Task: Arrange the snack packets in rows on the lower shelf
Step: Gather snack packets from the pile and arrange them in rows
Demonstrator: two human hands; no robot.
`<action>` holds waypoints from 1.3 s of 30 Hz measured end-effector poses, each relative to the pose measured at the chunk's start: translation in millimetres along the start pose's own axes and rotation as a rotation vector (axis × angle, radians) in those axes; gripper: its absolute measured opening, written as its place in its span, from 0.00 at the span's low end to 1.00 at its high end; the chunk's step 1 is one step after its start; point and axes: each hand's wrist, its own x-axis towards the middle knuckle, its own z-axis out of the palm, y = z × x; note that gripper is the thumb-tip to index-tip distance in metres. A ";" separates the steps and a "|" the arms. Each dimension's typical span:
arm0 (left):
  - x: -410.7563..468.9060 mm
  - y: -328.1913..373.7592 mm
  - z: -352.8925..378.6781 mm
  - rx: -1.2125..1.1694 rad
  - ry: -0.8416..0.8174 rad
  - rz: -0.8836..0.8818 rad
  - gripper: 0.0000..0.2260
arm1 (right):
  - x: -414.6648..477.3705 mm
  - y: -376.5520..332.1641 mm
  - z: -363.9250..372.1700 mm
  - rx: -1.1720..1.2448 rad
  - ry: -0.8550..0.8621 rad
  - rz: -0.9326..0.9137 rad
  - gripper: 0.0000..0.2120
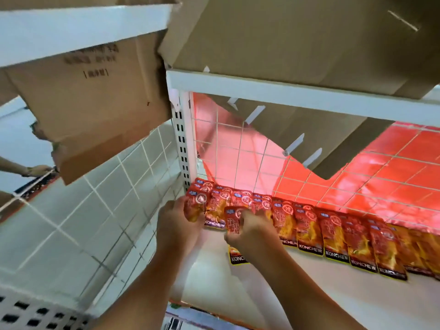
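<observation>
The left hand point(177, 220) clamps one packet point(194, 207) and the right hand point(250, 233) grips a second packet point(234, 219). The row of packets point(333, 236) lies lengthwise front-to-back, "KONCHEW" ends frontward.

White metal shelving: a horizontal shelf rail point(285, 94) meets a slotted upright post point(182, 144), behind which a wire grid panel point(262, 158) fronts a glossy red backing point(392, 167) that reflects bright light. Brown cardboard flaps point(285, 32) hang over the rail, and a torn cardboard box point(95, 110) overhangs at left. White tiles point(95, 210) with grey grout lie left of the post; a perforated white panel point(28, 313) fills the lower left corner.
</observation>
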 end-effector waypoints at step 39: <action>18.6 -22.3 18.5 -0.034 -0.086 -0.010 0.26 | 56.3 -57.8 34.5 -0.182 0.022 0.145 0.30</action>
